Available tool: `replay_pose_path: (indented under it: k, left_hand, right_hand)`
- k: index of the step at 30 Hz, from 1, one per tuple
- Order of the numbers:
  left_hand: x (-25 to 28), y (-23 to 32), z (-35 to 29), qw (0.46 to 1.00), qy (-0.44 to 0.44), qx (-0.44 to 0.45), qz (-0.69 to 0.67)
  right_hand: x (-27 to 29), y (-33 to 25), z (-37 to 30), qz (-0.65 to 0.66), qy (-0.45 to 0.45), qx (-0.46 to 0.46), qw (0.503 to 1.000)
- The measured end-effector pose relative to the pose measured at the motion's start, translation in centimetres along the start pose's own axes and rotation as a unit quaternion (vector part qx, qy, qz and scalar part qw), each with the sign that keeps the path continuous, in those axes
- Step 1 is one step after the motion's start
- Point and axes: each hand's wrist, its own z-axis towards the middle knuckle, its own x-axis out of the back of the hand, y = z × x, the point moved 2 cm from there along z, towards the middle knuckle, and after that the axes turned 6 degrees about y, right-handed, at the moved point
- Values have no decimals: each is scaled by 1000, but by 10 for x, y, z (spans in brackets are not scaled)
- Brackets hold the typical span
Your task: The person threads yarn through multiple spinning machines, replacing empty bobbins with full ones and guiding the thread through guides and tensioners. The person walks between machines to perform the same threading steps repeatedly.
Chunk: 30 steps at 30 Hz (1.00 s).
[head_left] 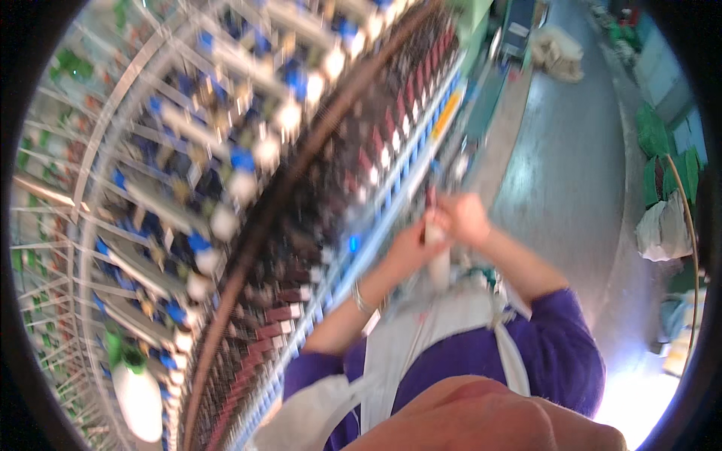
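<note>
In front of my chest I hold a white yarn bobbin (435, 234) with a dark red tube end pointing away from me. My left hand (412, 246) is closed round its near left side, and a bracelet (365, 298) shows on that wrist. My right hand (464, 218) closes on the bobbin from the right, its fingers meeting those of the left. Motion blur hides the exact finger positions. Just below the hands a pale, cylinder-like piece (439, 270) shows; I cannot tell whether it belongs to the same bobbin.
A long spinning frame (301, 161) runs along my left, with rows of dark red and white bobbins beside a light blue rail (398, 177). Thread packages hang above. A grey floor aisle (564, 150) stretches to the right, with a cloth bundle (556, 54) at its far end.
</note>
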Motion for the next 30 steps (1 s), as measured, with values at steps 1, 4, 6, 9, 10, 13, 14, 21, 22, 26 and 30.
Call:
replay_pose_path:
  k: [1,4,6,9,10,13,14,21,22,26,30]
  left_hand:
    - [-6,5,-2,999,16,41,-25]
    - [-16,20,1,995,72,47,59]
    - [-24,26,6,978,78,63,184]
    - [-39,32,21,947,94,60,302]
    - [-47,34,28,942,83,53,320]
    - [-81,45,51,897,96,17,431]
    - [-99,51,61,920,79,6,383]
    - [-238,136,62,928,-321,-22,-188]
    - [-245,145,55,909,-356,-52,-210]
    - [-236,145,40,823,-279,75,-489]
    - [-157,107,39,894,75,112,-427]
  right_hand:
    - [0,0,-1,-51,7,-4,999]
    - [1,8,-7,-33,22,9,999]
    - [9,21,-10,-1,-6,20,1000]
    - [47,52,0,55,64,2,996]
    - [61,62,5,69,57,-34,995]
    - [120,100,34,217,111,-98,965]
    - [136,113,50,232,63,-141,960]
    - [121,132,93,-4,-128,125,984]
    - [98,129,77,-25,-174,131,976]
    - [34,108,-8,146,-147,44,977]
    - [52,89,-51,702,-228,-220,638]
